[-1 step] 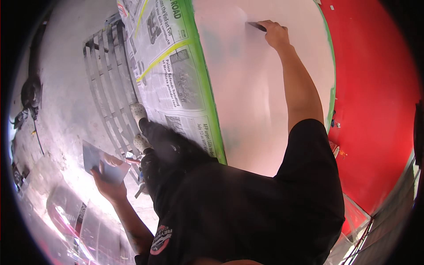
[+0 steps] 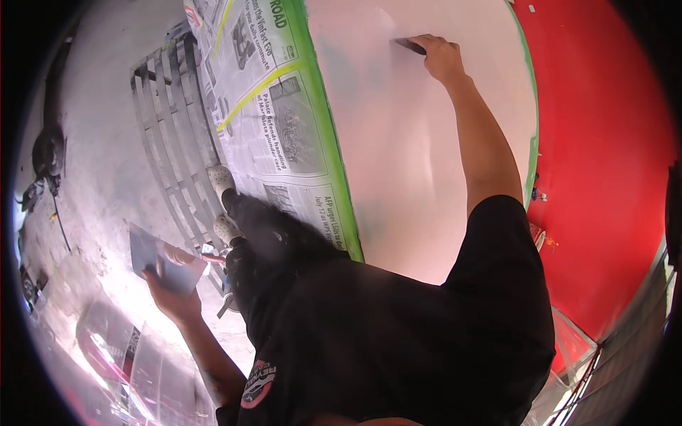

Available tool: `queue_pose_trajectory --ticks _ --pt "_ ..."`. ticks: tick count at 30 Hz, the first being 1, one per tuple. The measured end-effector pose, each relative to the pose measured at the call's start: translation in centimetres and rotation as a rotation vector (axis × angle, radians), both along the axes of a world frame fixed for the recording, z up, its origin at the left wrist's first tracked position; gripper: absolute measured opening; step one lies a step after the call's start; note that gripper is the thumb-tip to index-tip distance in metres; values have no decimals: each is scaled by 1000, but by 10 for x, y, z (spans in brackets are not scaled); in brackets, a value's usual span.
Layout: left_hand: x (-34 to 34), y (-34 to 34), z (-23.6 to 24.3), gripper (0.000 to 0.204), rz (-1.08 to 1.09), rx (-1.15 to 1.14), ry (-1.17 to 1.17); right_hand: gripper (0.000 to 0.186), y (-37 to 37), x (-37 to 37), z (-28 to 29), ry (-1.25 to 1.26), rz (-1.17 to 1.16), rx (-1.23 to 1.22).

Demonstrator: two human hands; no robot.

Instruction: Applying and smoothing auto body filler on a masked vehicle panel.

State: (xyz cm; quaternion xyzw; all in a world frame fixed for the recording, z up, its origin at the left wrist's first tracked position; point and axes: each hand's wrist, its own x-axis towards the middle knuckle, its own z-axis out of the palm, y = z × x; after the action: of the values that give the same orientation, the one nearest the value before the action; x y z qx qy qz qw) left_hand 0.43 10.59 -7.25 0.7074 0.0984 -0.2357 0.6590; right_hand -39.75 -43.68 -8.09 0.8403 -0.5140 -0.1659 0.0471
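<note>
The broad pale-pink panel (image 2: 401, 163) looks smooth, with a soft sheen. Along its left edge, the long green tape strip (image 2: 331, 142) meets creased, matt, printed newspaper sheets (image 2: 259, 131). Beyond its right edge, the wide red surface (image 2: 600, 170) looks smooth and faintly glossy. The flat grey four-cornered plate (image 2: 181, 278) looks smooth and shiny.

2 hands (image 2: 444, 59), 2 clogs (image 2: 219, 179), 1 grey plate (image 2: 177, 274), 1 scraper (image 2: 410, 46), 1 slatted rack (image 2: 175, 71), 1 pinkish panel (image 2: 405, 156).

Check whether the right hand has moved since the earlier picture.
Yes, slightly: the right hand sits lower in view, judged against the yellow tape.
</note>
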Motion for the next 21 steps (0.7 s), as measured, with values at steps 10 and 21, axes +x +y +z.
queue_pose_trajectory --ticks 10,21 --pt "40 -30 -2 86 -613 171 -638 57 209 -110 33 -170 161 161" --pt "45 -15 9 88 -696 67 -871 54 397 -221 40 -132 -30 235"
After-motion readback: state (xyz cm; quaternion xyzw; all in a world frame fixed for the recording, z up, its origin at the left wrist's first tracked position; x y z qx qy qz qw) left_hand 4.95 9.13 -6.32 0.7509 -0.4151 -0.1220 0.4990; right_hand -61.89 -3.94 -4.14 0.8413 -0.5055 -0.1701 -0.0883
